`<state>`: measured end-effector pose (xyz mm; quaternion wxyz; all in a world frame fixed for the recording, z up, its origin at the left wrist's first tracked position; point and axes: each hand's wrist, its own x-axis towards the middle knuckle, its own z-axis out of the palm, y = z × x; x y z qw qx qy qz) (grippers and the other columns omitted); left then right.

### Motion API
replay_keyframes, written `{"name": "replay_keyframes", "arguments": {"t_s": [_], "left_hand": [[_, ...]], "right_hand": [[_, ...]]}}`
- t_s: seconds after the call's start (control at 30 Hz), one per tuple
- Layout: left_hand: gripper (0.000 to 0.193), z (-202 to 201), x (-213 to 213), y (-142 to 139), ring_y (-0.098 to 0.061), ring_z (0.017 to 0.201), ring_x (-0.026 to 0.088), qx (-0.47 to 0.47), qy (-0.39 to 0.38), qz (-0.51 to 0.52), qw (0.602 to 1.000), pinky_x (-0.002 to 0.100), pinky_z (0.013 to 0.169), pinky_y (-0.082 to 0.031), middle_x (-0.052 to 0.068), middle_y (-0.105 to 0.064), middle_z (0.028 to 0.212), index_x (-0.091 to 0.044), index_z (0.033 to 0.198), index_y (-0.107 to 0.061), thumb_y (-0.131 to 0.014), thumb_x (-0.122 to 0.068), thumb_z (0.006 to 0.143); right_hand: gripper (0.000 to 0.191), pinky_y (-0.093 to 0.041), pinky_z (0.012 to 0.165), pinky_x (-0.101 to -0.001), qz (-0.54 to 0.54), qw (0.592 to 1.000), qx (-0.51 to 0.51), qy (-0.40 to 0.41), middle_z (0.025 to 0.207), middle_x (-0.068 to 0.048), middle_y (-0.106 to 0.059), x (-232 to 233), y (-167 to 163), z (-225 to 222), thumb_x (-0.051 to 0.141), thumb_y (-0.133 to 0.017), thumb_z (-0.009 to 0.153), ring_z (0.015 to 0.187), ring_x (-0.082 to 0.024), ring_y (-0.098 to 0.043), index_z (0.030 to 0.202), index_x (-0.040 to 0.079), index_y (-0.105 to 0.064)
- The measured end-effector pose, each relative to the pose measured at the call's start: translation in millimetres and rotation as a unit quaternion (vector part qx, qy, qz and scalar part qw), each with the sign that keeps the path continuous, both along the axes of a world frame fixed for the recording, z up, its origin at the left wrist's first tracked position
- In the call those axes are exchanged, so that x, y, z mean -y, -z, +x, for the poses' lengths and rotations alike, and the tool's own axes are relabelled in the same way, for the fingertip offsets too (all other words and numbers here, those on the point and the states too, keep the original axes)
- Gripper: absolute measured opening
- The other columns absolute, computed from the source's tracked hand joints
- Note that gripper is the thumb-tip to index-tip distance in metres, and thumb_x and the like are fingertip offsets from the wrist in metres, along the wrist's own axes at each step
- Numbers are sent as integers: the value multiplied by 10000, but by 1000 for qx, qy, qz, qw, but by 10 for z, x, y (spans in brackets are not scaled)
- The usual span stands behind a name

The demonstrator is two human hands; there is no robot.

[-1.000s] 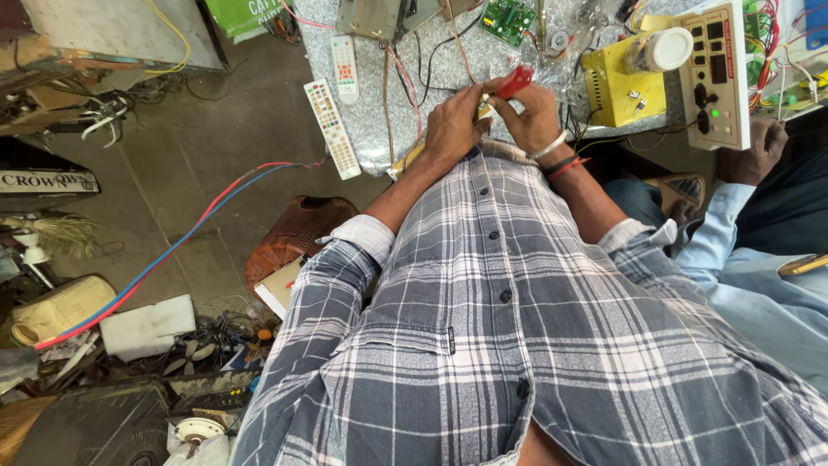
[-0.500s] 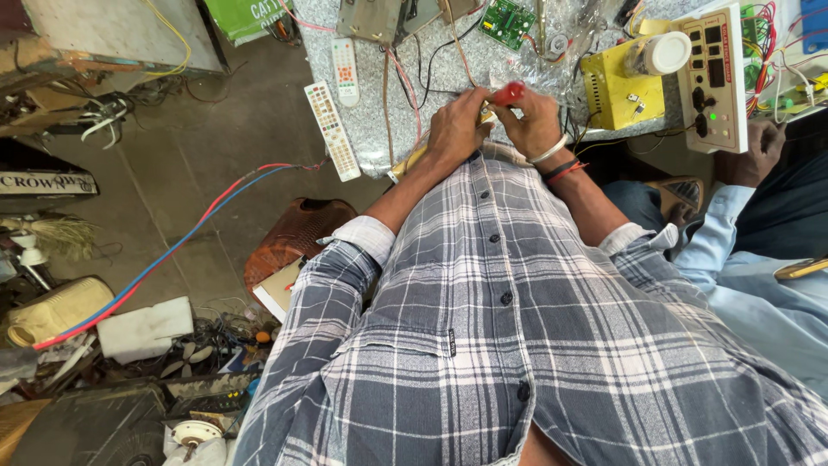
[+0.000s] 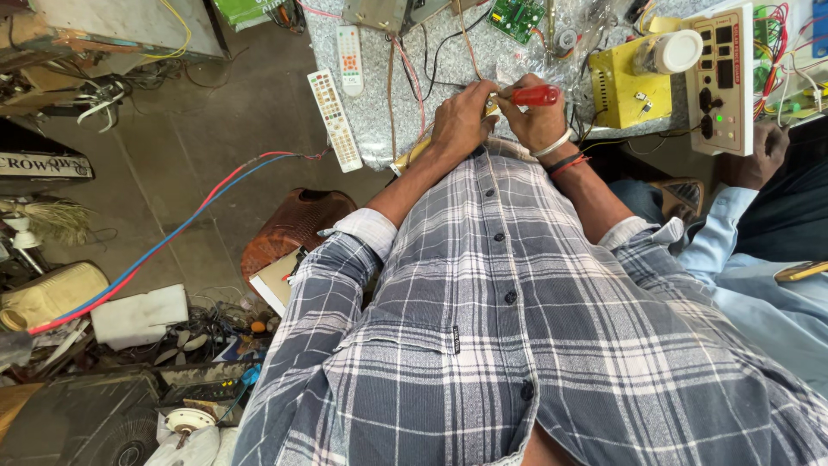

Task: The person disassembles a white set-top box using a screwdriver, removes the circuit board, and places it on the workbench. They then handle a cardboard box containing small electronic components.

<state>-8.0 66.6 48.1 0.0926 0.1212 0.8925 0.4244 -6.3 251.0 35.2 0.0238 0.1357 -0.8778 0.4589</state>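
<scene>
The right hand (image 3: 542, 121) is clamped round a red-handled screwdriver (image 3: 533, 96) at the near edge of the speckled worktop (image 3: 379, 129). Its long axis runs left-right, the tip pointing left toward the left hand (image 3: 461, 121), which is closed on a small part I cannot make out. The work looks mid-way: the tool meets the piece, nothing visibly freed. A yellow box (image 3: 617, 86) stands just right.
</scene>
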Motion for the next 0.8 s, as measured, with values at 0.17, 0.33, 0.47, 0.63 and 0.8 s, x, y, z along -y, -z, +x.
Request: {"name": "replay_keyframes", "arguments": {"t_s": [0.17,0.33,0.47,0.63,0.8], "left_hand": [[509,3,-2,-20,-714,917,364,4,-9,18,1000,487,770,-556,101,-700,1080,-136,1209,-580,-847,-137,775],[569,-7,18,-63,-662,1076,381,-3,-20,24,999,482,887,-532,137,-672,1215,-103,1294,-566,-836,-182,800],[641,23,137,-59,-628,1186,362,-22,-64,47,997,449,1014,-503,145,-638,1304,-86,1344,-550,-850,-251,803],[603,294,429,4,-629,1232,339,-19,-123,42,991,433,1059,-495,131,-631,1332,-90,1341,-553,-855,-283,857],[596,435,620,36,-654,1214,285,83,-175,67,979,393,1034,-539,118,-633,1359,-122,1360,-567,-822,-196,826]], "right_hand": [[234,-537,668,-375,11,999,-23,37,849,-129,-702,46,12,-15,114,-906,911,752,-275,-696,933,11,-696],[344,-507,686,-368,-158,982,9,103,830,-131,-651,21,64,-151,121,-909,937,733,-280,-604,928,-5,-589],[339,-473,633,-424,94,993,0,66,768,-148,-628,-326,60,-398,161,-907,973,684,-319,-610,873,9,-621],[417,-490,637,-489,244,966,90,-11,776,-181,-652,-487,160,-513,304,-904,985,710,-407,-630,789,41,-646],[348,-509,615,-496,251,964,87,11,776,-160,-692,-422,194,-544,273,-922,877,705,-397,-669,781,51,-671]]}}
